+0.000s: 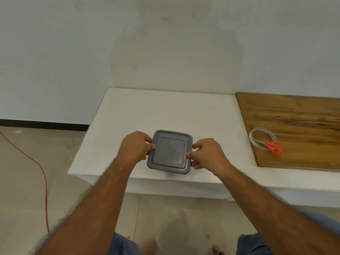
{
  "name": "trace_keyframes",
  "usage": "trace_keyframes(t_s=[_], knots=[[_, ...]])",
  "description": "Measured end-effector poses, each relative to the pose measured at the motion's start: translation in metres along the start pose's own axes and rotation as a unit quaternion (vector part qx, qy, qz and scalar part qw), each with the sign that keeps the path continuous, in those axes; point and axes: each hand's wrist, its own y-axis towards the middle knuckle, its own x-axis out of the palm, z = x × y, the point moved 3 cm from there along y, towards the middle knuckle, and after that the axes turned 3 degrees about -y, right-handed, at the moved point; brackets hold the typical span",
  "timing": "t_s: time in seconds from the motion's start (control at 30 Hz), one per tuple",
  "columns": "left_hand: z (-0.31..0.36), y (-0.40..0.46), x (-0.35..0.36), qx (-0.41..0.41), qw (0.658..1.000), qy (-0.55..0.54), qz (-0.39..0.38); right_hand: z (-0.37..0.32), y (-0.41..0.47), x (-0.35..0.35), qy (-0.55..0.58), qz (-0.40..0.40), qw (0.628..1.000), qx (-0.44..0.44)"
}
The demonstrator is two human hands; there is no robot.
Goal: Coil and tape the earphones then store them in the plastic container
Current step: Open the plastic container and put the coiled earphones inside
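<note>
Hands flank the container, which sits lidded near the surface's front edge. Left hand and right hand both curl fingers round its lid edges, likely to seat or lift the lid. Earphones unseen. Tape and scissors lie far right.
</note>
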Motion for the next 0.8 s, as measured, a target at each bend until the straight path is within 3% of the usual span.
trace_keyframes(t_s=[0.43,0.57,0.8], knots=[[0.005,0.003,0.003,0.007,0.999,0.045,0.025,0.004,0.005,0.003,0.011,-0.002,1.000,0.024],[0.000,0.004,0.005,-0.024,1.000,-0.013,0.013,0.007,0.006,0.001,0.061,-0.039,0.996,0.057],[-0.005,0.007,0.008,-0.096,0.979,-0.165,-0.074,0.015,0.008,0.000,0.154,-0.114,0.976,0.103]])
